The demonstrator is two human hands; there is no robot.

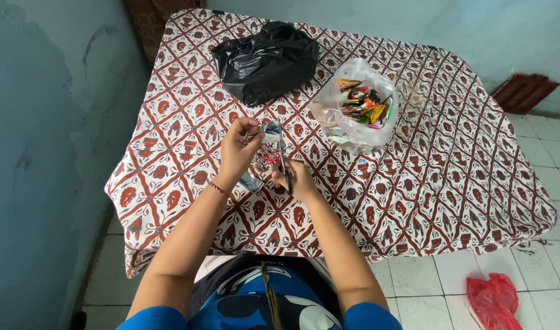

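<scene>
Sachet [268, 151], silvery and printed, pinched at its top by left hand [238, 146], scissors [283, 164] clasped in right hand [295, 178] with blades against its right edge, cut apparently underway; beyond the grip, clear bag [353, 131] of coloured wrappers, black bag [265, 61].

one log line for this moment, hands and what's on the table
left hand: holds small wrapper | right hand: holds scissors at wrapper | table: black bag, clear bag of wrappers

Lit evenly by soft daylight, with faint shadows under the table's [414, 201] near edge; bent by wide-angle distortion toward the corners; perhaps slightly blurred around the hands.
</scene>
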